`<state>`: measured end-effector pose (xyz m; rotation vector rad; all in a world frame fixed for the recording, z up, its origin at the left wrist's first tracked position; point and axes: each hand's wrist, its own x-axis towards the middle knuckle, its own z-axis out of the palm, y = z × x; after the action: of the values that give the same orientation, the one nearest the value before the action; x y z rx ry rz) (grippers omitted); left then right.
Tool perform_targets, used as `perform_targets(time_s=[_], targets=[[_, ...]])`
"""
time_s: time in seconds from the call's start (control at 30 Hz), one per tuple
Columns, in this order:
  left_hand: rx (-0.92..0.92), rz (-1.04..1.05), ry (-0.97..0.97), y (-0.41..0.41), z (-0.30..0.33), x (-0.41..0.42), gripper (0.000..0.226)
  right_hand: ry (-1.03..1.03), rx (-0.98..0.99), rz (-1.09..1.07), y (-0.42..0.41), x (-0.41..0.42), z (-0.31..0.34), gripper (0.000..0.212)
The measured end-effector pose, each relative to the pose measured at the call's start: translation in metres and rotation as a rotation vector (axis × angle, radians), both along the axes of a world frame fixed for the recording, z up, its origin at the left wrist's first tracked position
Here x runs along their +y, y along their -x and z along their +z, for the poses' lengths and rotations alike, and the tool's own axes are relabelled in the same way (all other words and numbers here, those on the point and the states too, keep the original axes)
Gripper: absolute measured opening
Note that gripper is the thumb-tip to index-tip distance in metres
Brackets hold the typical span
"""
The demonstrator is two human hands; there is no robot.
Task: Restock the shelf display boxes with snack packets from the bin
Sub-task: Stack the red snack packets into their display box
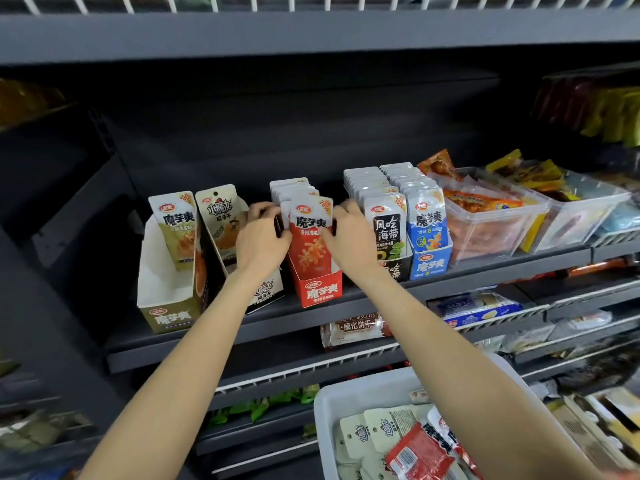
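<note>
Both hands flank the red packets point(311, 220) standing upright in the red display box point(320, 289): left hand point(261, 237) and right hand point(348, 233) pinch the stack's edges between them.

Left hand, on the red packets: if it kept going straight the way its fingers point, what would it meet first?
The left hand points up and right, fingers already gripping the red packets in the red display box. Pushing on, it would press into that stack first; behind it lies the dark shelf back, though depth is unclear.
</note>
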<state>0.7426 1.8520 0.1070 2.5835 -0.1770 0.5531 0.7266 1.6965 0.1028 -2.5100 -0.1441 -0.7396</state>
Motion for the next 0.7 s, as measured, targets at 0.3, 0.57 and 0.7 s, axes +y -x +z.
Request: perform_targets(time_s=[0.3, 0.57, 0.7], targets=[[-0.190, -0.028, 0.110, 0.044, -0.001, -0.008, 0.041, -0.203, -0.155, 0.009, 0.026, 0.005, -0.012, 0.040], [-0.590, -0.329, 0.360, 0.134, -0.043, -0.034, 0.024, -0.313, -0.061, 0.146, 0.143, -0.057, -0.056, 0.017], [-0.298, -0.484, 0.313, 0.173, -0.088, -0.055, 0.021, -0.232, 0.345, 0.106, 0.194, -0.103, -0.104, 0.015]])
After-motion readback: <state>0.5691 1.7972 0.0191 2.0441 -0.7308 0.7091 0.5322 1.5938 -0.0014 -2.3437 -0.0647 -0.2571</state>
